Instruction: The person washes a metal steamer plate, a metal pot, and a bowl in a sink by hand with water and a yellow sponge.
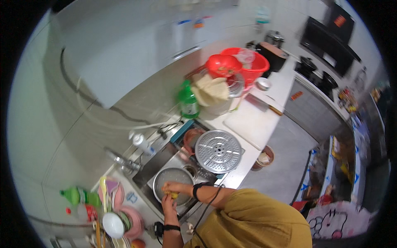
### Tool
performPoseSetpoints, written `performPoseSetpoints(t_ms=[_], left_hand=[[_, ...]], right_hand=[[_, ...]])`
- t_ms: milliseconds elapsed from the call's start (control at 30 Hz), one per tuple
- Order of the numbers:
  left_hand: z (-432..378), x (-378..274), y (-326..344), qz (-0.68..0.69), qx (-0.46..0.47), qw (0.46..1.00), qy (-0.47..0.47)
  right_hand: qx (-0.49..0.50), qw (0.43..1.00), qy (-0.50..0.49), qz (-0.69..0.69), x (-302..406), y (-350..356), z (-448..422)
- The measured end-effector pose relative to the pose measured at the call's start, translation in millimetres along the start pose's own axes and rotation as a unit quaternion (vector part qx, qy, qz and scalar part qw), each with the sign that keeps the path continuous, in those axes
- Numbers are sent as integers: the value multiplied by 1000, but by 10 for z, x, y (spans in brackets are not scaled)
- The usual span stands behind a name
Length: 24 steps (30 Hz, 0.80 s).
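Observation:
Both my hands meet over a round metal basin (158,183) that stands in the stainless steel sink (148,169). My left hand (169,204) and my right hand (175,188) are closed around a small yellow piece (174,195), perhaps a food item or a sponge; blur hides which. Cloudy liquid appears to fill the basin below them. A perforated steamer tray (218,151) lies over the right part of the sink, next to a reddish bowl (189,139). The faucet (127,164) is at the sink's back left, beside a white pump bottle (142,143).
Right of the sink, a cleaver (257,102) lies on a white cutting board (251,124). Red plastic basins (259,66) and a green bottle (188,102) stand behind. Stacked bowls (113,224) and bottles (80,197) crowd the left counter. A bin (269,152) is on the floor.

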<state>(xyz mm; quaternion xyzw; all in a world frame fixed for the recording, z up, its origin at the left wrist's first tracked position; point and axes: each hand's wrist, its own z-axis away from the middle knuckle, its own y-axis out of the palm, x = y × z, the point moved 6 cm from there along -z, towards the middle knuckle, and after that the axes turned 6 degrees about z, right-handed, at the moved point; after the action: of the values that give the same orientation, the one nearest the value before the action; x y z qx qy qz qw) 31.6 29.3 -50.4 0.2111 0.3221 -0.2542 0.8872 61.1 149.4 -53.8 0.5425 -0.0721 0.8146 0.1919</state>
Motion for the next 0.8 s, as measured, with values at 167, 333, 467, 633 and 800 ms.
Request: performPoseSetpoints(t_ms=[167,333,467,633,800], left_hand=[[-61,-297,-76,71,-8,997,14],[-210,-349,23,104,9,991,83],[-214,-360,-67,119,-20,987,104],[-84,-275,-38,51,-118,991,27],[-41,-98,-27,26,-103,994,-24]], right_hand=[[70,980,-40,-180,146,-89,92],[44,956,75,-279,106,-415,204],[45,971,127,-196,260,-411,303],[-38,978,169,116,174,-772,220],[-149,942,56,295,7,-934,86]])
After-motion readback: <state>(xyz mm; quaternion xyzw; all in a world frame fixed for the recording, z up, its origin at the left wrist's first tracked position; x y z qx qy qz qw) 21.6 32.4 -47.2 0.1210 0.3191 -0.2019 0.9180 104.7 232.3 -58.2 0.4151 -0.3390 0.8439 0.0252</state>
